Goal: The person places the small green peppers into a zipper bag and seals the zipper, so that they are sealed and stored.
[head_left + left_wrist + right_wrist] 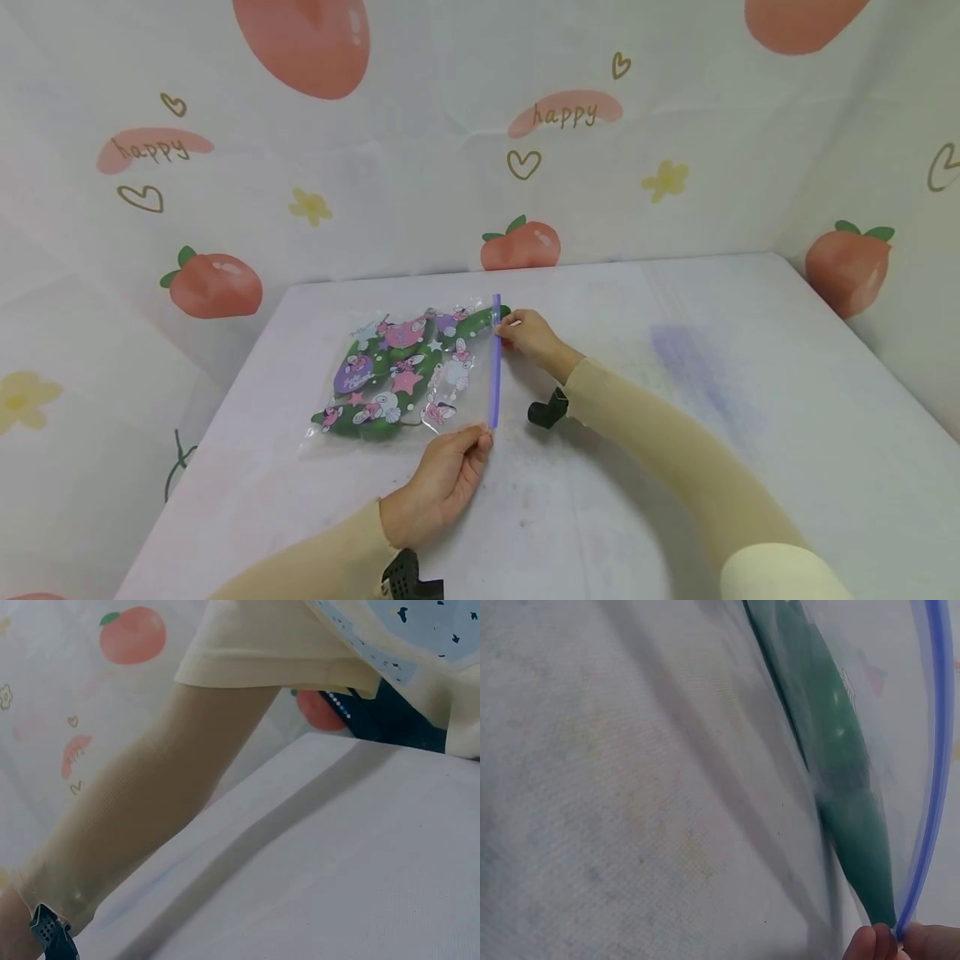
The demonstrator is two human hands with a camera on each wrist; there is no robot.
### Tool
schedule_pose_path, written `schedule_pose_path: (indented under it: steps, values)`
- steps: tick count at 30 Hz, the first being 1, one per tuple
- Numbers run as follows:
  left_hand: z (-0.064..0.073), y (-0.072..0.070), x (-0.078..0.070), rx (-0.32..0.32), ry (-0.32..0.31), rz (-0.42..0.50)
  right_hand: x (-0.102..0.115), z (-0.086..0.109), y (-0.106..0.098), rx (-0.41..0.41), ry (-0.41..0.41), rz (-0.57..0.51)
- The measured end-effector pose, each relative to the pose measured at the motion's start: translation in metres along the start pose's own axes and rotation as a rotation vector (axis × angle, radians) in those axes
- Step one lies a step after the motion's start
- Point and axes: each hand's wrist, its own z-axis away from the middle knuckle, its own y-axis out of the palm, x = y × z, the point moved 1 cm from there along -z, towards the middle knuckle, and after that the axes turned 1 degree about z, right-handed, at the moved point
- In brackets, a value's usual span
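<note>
A clear zip bag [468, 392] printed with pink, purple and white sea motifs lies on the table, its purple zip strip [496, 367] on the right side. Inside are several long, smooth green things [836, 735], at least one tapering to a point; the print partly covers them. My left hand [442, 479] pinches the bag's near corner, at the lower end of the strip. At the strip's far end, my right hand [536, 337] pinches the bag's edge between thumb and fingers. The right wrist view shows the right fingertips [862, 945] at the strip's end, beside a green tip.
The white table [750, 350] carries faint purple stains. A white cloth backdrop [420, 183] with peaches, flowers and hearts hangs behind it and at the sides. Black devices sit at both wrists. A sleeved arm [150, 772] crosses the left wrist view.
</note>
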Motion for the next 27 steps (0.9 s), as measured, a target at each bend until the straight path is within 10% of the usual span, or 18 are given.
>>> schedule_pose_path:
  steps: [27]
  values:
    - [0.002,0.0,-0.004,0.023,0.002,-0.02,0.006,-0.013,-0.001,-0.021,-0.009,-0.071]
